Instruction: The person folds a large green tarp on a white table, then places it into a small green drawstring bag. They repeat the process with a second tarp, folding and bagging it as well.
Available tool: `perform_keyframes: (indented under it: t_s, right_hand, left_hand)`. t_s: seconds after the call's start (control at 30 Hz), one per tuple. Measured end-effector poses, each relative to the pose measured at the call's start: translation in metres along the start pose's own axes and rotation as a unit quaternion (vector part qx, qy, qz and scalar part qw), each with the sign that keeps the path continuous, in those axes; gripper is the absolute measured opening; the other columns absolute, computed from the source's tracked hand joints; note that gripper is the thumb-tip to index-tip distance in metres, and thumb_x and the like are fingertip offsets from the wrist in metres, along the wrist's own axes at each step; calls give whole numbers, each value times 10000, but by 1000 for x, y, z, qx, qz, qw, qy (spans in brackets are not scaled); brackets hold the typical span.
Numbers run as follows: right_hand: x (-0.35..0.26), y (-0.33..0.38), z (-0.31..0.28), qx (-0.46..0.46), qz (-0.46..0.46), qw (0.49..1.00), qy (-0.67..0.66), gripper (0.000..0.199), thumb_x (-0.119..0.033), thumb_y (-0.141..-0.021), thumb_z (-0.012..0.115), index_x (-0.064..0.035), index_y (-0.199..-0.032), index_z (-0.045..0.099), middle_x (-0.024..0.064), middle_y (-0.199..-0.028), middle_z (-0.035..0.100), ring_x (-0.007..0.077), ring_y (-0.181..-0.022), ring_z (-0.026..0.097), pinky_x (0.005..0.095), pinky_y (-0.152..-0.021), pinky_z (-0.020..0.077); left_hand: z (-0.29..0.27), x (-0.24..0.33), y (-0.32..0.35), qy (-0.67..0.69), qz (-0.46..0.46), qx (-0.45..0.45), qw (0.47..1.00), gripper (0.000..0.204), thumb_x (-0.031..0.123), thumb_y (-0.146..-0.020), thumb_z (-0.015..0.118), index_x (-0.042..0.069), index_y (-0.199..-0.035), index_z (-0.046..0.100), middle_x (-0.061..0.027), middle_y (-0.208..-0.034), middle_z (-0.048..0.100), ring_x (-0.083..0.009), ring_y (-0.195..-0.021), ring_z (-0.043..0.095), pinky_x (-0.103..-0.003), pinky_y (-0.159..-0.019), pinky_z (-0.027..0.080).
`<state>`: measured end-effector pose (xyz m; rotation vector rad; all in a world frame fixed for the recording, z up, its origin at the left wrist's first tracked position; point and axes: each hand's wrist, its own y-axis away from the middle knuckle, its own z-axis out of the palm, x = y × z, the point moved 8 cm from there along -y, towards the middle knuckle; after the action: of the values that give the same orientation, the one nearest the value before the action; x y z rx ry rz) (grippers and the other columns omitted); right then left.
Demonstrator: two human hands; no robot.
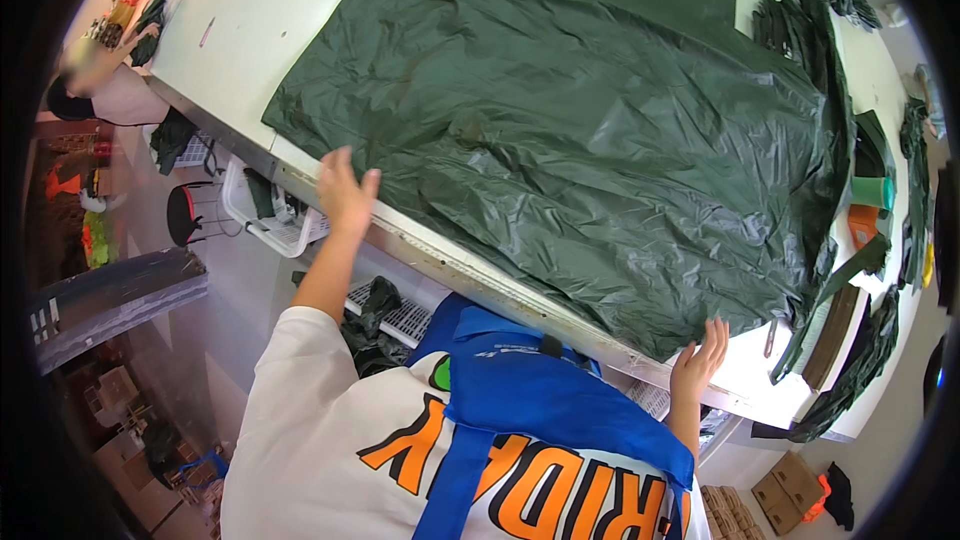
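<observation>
A large dark green sheet of thin, crinkled, slightly shiny material (560,130) lies spread over the white table (240,0). Small folds run across it, and its near edge follows the table's front edge. My left hand (346,196) is over that front edge beside the sheet's left part, fingers stretched out and slightly blurred. At the sheet's near right corner is my right hand (698,362), its fingers extended and its palm by the table edge. Neither hand grips anything; whether the fingertips touch the sheet is hard to tell.
Dark green strips (850,340), a green roll (873,192) and an orange object (862,224) lie at the right. A thin small tool (770,338) rests near the right corner. Below the table hangs a white basket (265,215). A co-worker (120,90) sits at far left.
</observation>
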<state>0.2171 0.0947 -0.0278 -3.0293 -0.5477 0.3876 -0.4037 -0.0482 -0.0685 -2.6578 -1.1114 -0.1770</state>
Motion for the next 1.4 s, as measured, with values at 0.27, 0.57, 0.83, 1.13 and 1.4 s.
perform_keyframes:
  t_s: [0.27,0.57,0.83,1.13,1.4]
  right_hand:
    - [-14,2,17,-65,-114,990,44,419,34,-660,541,-124,-1037,634,82,-1179,536,312,-1219,445,490,-1075,280]
    - [5,18,-21,-170,-78,978,-92,313,80,-634,492,-56,-885,620,107,-985,602,317,-1106,529,505,-1058,320]
    - [95,-32,-97,-139,114,977,-114,305,48,-796,490,2,-1089,563,178,-978,624,293,-906,603,326,-824,463]
    - [103,-182,-14,-53,103,986,122,351,-308,-934,515,-85,-1202,556,158,-1137,616,361,-1046,575,438,-860,446]
    - [240,-43,-49,182,200,953,139,334,-314,-961,453,-70,-1131,606,133,-1110,632,340,-1058,554,422,-898,418]
  left_hand:
    - [72,-95,-36,610,-443,-159,637,377,27,-777,708,33,-1107,525,-90,-946,578,-214,-731,569,-340,-632,509]
    - [18,-98,33,672,-402,-142,606,415,90,-849,676,21,-1228,524,-105,-1211,599,-273,-1079,591,-422,-952,478]
    - [-73,-63,-45,700,-319,-84,633,336,144,-864,677,-16,-1136,560,-124,-1126,624,-240,-1008,615,-401,-906,493]
    - [-17,301,-44,228,391,-155,878,537,266,-871,619,115,-1355,440,-144,-1404,428,-356,-1241,457,-453,-1045,350]
    - [62,338,28,-8,400,-211,892,591,408,-896,546,229,-1430,366,-95,-1507,285,-312,-1398,226,-542,-1121,147]
